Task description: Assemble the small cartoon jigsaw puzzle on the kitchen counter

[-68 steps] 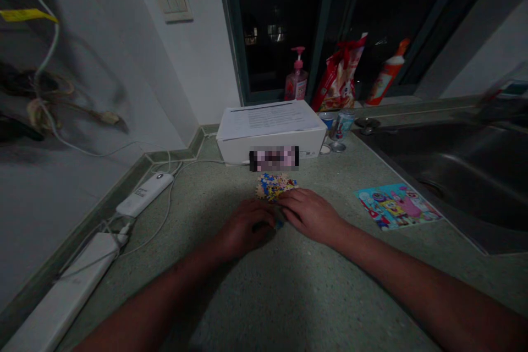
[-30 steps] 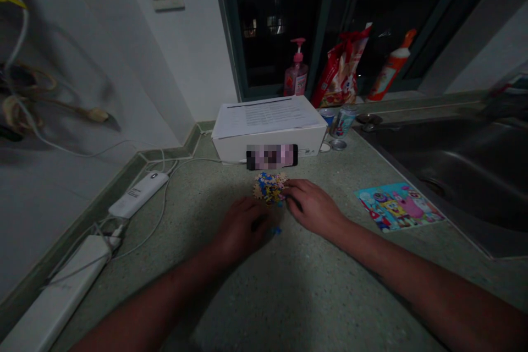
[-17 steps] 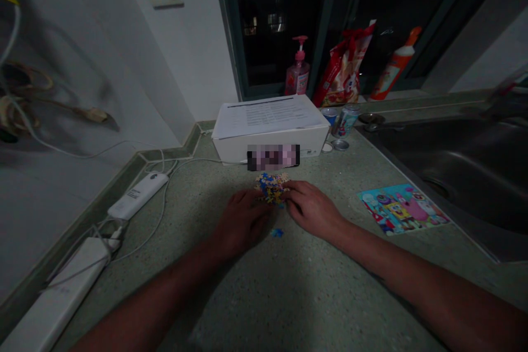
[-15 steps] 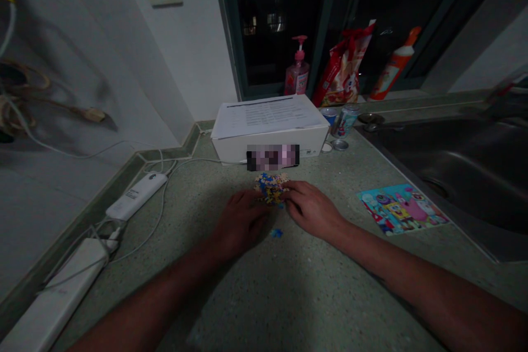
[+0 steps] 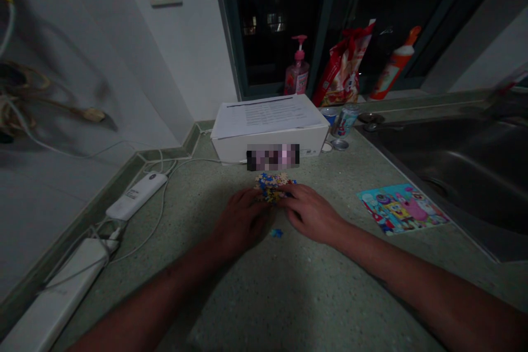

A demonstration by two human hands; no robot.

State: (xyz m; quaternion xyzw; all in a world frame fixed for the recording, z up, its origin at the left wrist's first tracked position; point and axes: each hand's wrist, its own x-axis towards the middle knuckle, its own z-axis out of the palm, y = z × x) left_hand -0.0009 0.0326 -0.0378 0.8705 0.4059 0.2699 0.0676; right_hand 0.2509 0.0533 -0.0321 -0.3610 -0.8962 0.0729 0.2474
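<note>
A person's two bare hands meet at a small heap of jigsaw pieces on a speckled green counter. The left hand curls along the heap's left edge; the right hand reaches its fingers over the right edge. I cannot tell whether either hand grips a piece. A small blue piece cluster lies nearer the person, in the gap between the wrists. Behind the heap, a phone leans on a white box, leaving a narrow strip of counter. To the right, a broad stretch of counter separates the heap from a cartoon picture sheet, whose far corner nears the sink's edge. Well to the left, a white cable loops beside a power strip.
</note>
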